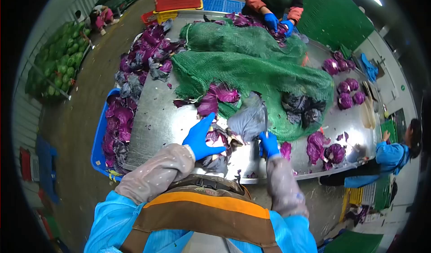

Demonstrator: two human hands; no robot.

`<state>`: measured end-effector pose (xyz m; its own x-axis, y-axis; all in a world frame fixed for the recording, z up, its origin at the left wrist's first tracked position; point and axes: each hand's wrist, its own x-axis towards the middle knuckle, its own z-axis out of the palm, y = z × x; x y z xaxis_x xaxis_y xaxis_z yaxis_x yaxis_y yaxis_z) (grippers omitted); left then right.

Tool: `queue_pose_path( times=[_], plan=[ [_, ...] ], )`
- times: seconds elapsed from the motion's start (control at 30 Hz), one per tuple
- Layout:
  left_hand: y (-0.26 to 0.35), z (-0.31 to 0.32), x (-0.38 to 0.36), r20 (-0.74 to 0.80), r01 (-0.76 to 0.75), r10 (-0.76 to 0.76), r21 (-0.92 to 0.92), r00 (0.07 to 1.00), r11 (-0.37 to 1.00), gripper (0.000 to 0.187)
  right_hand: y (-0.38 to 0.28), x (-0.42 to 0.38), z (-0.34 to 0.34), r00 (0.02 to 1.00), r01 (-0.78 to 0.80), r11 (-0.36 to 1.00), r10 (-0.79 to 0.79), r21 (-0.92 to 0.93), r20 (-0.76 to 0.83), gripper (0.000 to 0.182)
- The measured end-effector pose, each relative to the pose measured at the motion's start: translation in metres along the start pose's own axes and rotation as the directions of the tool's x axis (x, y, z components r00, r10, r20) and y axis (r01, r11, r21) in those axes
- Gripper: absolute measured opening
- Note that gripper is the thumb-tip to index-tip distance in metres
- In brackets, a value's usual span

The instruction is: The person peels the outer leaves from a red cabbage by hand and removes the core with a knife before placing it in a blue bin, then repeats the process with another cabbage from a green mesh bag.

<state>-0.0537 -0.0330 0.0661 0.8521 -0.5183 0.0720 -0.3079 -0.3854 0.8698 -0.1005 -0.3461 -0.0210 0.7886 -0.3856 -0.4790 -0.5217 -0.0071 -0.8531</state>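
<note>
Gleaming under strip light, a steel worktop [157, 123] is carrying green netting [251, 69] and purple trimmings in a packing hall. The left hand [200, 139], grip released, is pressing a red cabbage [220, 140] at the near edge; the right hand [268, 144], clenched, is holding a knife [265, 123] beside a greyish outer leaf [247, 118].

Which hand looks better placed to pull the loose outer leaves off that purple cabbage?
Probably the left hand: it is open, fingers spread, right over the purple cabbage and its loose leaves. The right hand is closed around a knife, so it is not free to grab leaves.
</note>
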Motion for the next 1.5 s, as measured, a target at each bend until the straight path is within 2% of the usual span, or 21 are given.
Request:
queue_pose_path(
  times=[0.03,0.07,0.1,0.13,0.23,0.3,0.37,0.43,0.47,0.57,0.63,0.77,0.83,0.93,1.13,1.17,1.23,1.3,1.33,1.37,1.5],
  plan=[
    [0.002,-0.005,-0.008,0.011,0.107,-0.107,-0.002,0.994,0.994,0.116,0.032,-0.006,0.007,0.957,0.228,0.965,-0.247,-0.127,-0.153,0.026],
    [-0.005,-0.003,-0.014,-0.044,0.086,-0.085,0.030,0.995,0.996,0.117,-0.010,-0.069,0.019,0.989,0.110,0.993,-0.115,-0.052,-0.095,0.025],
    [-0.011,0.000,-0.021,-0.093,0.069,-0.063,0.067,0.994,0.995,0.118,0.026,-0.072,0.027,0.859,0.461,0.866,-0.490,-0.194,-0.148,0.015],
    [-0.008,0.002,-0.022,-0.104,0.097,-0.090,0.066,0.990,0.993,0.119,0.015,-0.103,0.035,0.773,0.548,0.762,-0.619,-0.344,-0.139,0.017],
    [-0.001,0.012,-0.019,-0.125,0.069,-0.050,0.146,0.991,0.987,0.114,-0.005,-0.138,0.059,0.802,0.585,0.757,-0.593,-0.290,0.069,0.051],
    [0.004,0.016,-0.013,-0.077,-0.013,0.032,0.241,0.996,0.970,0.110,-0.028,-0.132,0.078,0.718,0.664,0.666,-0.694,-0.341,0.043,0.061],
    [0.004,0.022,-0.013,-0.083,-0.017,0.040,0.257,0.996,0.966,0.100,-0.032,-0.116,0.076,0.895,0.428,0.802,-0.441,-0.416,0.071,0.058],
    [-0.002,0.021,-0.011,-0.017,0.017,-0.014,0.176,1.000,0.984,0.099,-0.033,-0.099,0.068,0.783,0.605,0.677,-0.601,-0.420,0.159,0.055],
    [-0.007,0.023,-0.010,-0.036,-0.018,0.024,0.168,0.999,0.986,0.095,-0.043,-0.106,0.062,0.872,0.460,0.629,-0.452,-0.627,0.186,0.048],
    [0.002,0.024,-0.014,-0.053,-0.036,0.048,0.214,0.997,0.976,0.094,-0.033,-0.090,0.072,0.827,0.428,0.507,-0.553,-0.748,0.099,0.047],
    [0.000,0.022,-0.018,-0.052,-0.047,0.057,0.176,0.997,0.983,0.091,-0.035,-0.074,0.078,0.886,0.279,0.532,-0.464,-0.800,0.001,0.047],
    [-0.002,0.008,-0.031,-0.002,-0.155,0.157,0.147,0.988,0.977,0.091,-0.024,-0.033,0.088,0.931,0.186,0.650,-0.356,-0.737,-0.079,0.045],
    [-0.011,-0.002,-0.038,-0.074,-0.162,0.159,-0.041,0.985,0.986,0.084,-0.027,-0.015,0.087,0.914,0.267,0.741,-0.397,-0.616,-0.081,0.053],
    [-0.018,-0.021,-0.058,-0.104,0.120,-0.156,-0.287,0.982,0.950,0.074,-0.020,0.014,0.094,0.880,0.379,0.783,-0.470,-0.493,-0.071,0.063],
    [-0.038,-0.047,-0.078,-0.117,0.271,-0.272,-0.026,0.955,0.962,0.080,-0.034,0.032,0.100,0.865,0.366,0.844,-0.464,-0.391,-0.193,0.058],
    [-0.041,-0.050,-0.079,-0.141,0.278,-0.275,0.001,0.951,0.961,0.082,-0.021,0.049,0.102,0.758,0.617,0.785,-0.612,-0.056,-0.228,0.051],
    [-0.023,-0.055,-0.069,-0.127,0.229,-0.223,0.036,0.967,0.973,0.095,-0.068,-0.006,0.086,0.886,0.464,0.870,-0.460,0.167,-0.067,0.048],
    [-0.011,-0.063,-0.051,0.002,0.134,-0.137,0.208,0.991,0.969,0.098,-0.090,-0.066,0.078,0.928,0.358,0.918,-0.370,0.169,0.046,0.054],
    [-0.027,-0.062,-0.050,0.031,0.145,-0.167,0.362,0.985,0.921,0.090,-0.089,-0.087,0.081,0.926,0.330,0.928,-0.354,0.173,0.134,0.058],
    [-0.023,-0.060,-0.050,-0.035,0.236,-0.238,0.343,0.971,0.909,0.085,-0.083,-0.106,0.086,0.916,0.302,0.937,-0.336,0.177,0.217,0.062],
    [-0.010,-0.037,-0.044,-0.220,0.481,-0.430,0.317,0.875,0.817,0.053,-0.057,-0.131,0.128,0.676,0.693,0.721,-0.663,0.031,0.320,0.080]
  ],
)
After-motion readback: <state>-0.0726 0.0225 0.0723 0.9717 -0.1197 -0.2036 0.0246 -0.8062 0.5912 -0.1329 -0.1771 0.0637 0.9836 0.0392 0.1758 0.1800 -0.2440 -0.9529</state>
